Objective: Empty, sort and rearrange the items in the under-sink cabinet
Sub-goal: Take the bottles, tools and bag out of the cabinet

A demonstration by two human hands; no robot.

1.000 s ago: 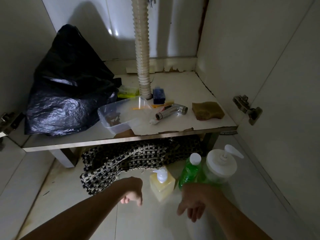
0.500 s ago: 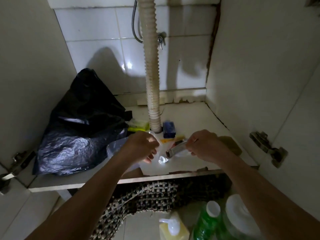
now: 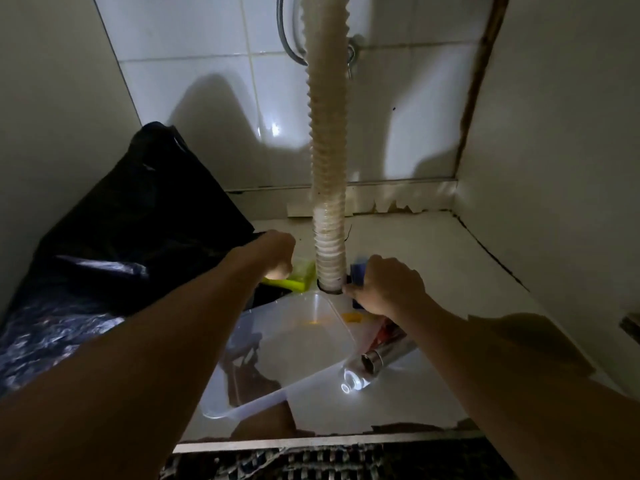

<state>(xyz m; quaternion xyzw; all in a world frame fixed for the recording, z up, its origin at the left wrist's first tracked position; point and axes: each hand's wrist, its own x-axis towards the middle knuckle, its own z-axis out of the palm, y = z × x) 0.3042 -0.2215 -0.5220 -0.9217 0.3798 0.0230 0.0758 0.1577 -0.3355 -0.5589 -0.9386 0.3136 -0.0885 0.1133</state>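
Head view: the left hand (image 3: 277,252) is curled over a yellow-green sponge (image 3: 294,277) left of the drain hose (image 3: 329,216). The right hand (image 3: 384,285) closes on a blue object (image 3: 358,271) beside the hose's base. A clear plastic tub (image 3: 304,341) sits between the forearms on the cabinet floor (image 3: 433,258).

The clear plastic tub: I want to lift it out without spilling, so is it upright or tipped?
Upright. The clear plastic tub sits on the cabinet shelf with its open rim facing up; it looks nearly empty.
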